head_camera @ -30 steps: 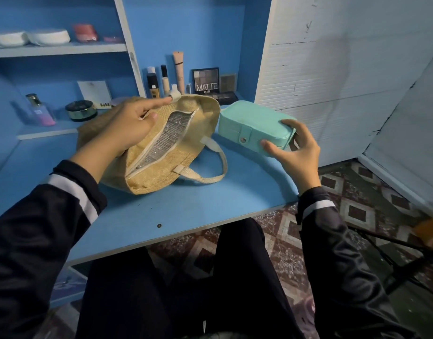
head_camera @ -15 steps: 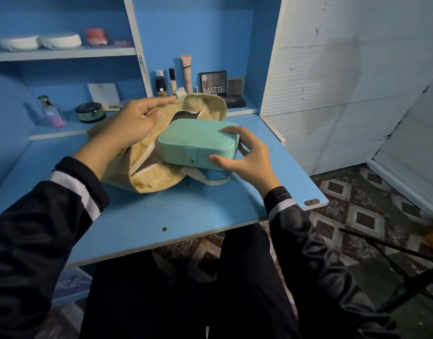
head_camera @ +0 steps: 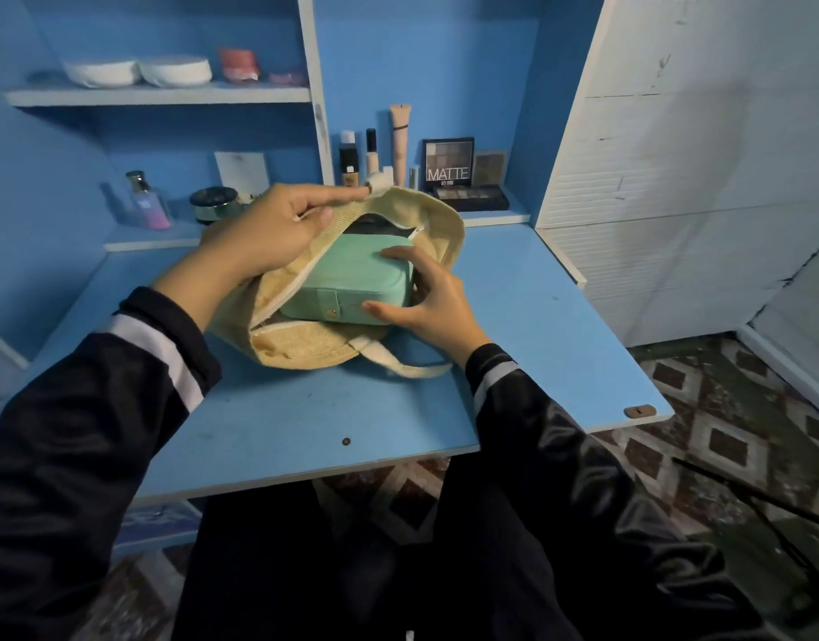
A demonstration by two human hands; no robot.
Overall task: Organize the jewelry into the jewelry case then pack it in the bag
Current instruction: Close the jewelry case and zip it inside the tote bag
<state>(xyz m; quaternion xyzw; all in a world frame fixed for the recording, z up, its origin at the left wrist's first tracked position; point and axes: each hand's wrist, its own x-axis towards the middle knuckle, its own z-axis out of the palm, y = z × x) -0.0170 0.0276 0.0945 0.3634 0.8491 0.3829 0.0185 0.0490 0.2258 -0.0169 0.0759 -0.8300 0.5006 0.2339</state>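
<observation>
1. Head view, looking down at the blue desk (head_camera: 283, 423) — my two hands are apart, one on each side of the bag's mouth.
2. My left hand (head_camera: 264, 233) pinches the upper rim of the woven tan bag (head_camera: 301, 347) between thumb and fingers, holding the opening lifted.
3. My right hand (head_camera: 428, 303) grips the right end of the mint-green jewelry case (head_camera: 352, 275): the fingers lie across its lid and the thumb presses on its front wall.
4. The jewelry case is closed and lies flat, partway inside the bag's mouth. Its far and left edges sit under the raised rim, while the front wall with the snap tab (head_camera: 331, 311) faces me, outside the bag.
5. The bag lies on its side on the desk, and one pale strap (head_camera: 400, 363) loops out toward me, just below my right wrist.
6. Both sleeves (head_camera: 121, 409) are black with a white stripe near the cuff.
7. On the low ledge (head_camera: 495, 218) behind the bag, an eyeshadow palette (head_camera: 448, 161) marked MATTE stands upright, with tubes and bottles (head_camera: 373, 155) to its left.
8. Further left on that level stand a dark round jar (head_camera: 215, 203) and a perfume bottle (head_camera: 144, 201) — well apart from the bag.
9. On the upper shelf (head_camera: 167, 95), two white round dishes (head_camera: 102, 72) sit side by side.
</observation>
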